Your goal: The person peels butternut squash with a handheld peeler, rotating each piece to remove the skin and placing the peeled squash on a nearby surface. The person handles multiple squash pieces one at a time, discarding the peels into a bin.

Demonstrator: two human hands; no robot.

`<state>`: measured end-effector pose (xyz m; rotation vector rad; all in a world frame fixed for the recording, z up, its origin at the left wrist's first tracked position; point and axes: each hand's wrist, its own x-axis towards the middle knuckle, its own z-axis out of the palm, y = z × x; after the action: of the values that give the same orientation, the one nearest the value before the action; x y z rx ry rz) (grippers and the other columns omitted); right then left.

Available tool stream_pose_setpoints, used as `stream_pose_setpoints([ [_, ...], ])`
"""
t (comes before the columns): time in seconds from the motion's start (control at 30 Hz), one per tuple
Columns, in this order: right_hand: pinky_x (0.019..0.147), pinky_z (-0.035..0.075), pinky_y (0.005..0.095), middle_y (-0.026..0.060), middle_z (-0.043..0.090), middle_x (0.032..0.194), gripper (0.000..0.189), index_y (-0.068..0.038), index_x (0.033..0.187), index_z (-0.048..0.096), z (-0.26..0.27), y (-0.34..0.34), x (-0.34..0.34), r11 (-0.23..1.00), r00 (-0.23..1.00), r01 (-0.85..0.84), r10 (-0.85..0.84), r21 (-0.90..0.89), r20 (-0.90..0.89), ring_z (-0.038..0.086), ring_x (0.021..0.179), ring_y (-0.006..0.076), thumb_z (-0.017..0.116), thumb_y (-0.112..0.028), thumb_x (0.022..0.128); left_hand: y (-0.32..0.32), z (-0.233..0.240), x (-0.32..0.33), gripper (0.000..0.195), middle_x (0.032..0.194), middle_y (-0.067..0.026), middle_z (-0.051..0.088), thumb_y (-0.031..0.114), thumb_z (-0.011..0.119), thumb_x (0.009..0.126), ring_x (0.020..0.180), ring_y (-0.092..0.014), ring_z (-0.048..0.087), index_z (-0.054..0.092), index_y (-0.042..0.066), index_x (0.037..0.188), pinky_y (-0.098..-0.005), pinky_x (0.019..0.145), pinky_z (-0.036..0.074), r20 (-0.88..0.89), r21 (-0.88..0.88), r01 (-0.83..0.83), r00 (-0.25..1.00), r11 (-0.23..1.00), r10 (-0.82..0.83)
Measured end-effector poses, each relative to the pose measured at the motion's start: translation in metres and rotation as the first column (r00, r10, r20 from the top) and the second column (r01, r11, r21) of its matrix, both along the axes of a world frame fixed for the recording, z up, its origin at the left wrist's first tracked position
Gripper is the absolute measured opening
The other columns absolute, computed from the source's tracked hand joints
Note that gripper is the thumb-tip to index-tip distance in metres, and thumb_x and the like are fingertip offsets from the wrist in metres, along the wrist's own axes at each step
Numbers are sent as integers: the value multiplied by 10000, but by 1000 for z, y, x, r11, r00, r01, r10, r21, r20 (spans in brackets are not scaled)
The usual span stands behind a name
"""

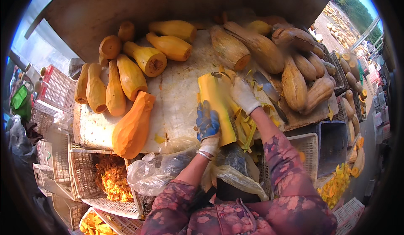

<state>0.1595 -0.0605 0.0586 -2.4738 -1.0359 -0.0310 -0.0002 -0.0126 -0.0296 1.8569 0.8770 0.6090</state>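
A partly peeled, pale yellow long squash (222,115) lies lengthwise before me on the worktable (176,105). My left hand (207,123), in a blue-coated glove, rests on its left side near the lower end. At its far end my right hand (241,89), in a white knit glove, is closed around a tool that looks like a peeler (217,74); its details are blurred. Peel strips (246,130) heap to the squash's right. A long-bladed knife (268,88) lies just right of my right hand. An orange peeled squash (134,126) sits at the front left edge.
Several peeled squashes (132,77) stand and lie at the left. Unpeeled tan squashes (293,83) are piled at the right. Below the table's front edge are a plastic crate (82,171) with orange pulp, plastic bags (151,175) and a dark bin (331,143).
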Motion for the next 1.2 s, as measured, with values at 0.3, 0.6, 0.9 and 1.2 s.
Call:
stream_pose_setpoints([
  [0.3,626,554,487,250,694,817,357,-36,1189,624,-8,-70,-67,968,989,-149,147,-204,-26,689,684,401,502,-319,1009,0,-2,-1,547,1456,-287,477,322,487,1001,1358,-435,449,483,31,1464,-428,1089,410,153,108,-40,988,993,23],
  [0.6,889,570,475,262,572,1302,362,-1,1253,553,39,-165,-114,899,909,-417,413,137,53,668,1010,450,616,41,900,2,-6,0,559,1480,-244,478,363,470,1010,1400,-397,412,485,38,1464,-431,1143,354,147,32,-27,989,999,22],
  [0.9,687,554,496,203,715,832,392,-42,1133,652,-22,35,-13,982,984,-126,142,-141,110,699,769,388,489,-367,986,2,-5,-2,504,1534,-195,425,276,498,1018,1400,-333,421,490,41,1464,-387,1149,334,48,-32,-33,998,999,34],
  [1.2,713,566,455,238,712,942,447,-20,1341,555,0,-161,-163,962,989,-149,140,-227,-57,711,799,388,611,-254,965,0,-1,-2,540,1519,-238,435,345,431,1023,1387,-399,426,476,52,1475,-426,1139,353,85,12,9,996,1000,-10],
])
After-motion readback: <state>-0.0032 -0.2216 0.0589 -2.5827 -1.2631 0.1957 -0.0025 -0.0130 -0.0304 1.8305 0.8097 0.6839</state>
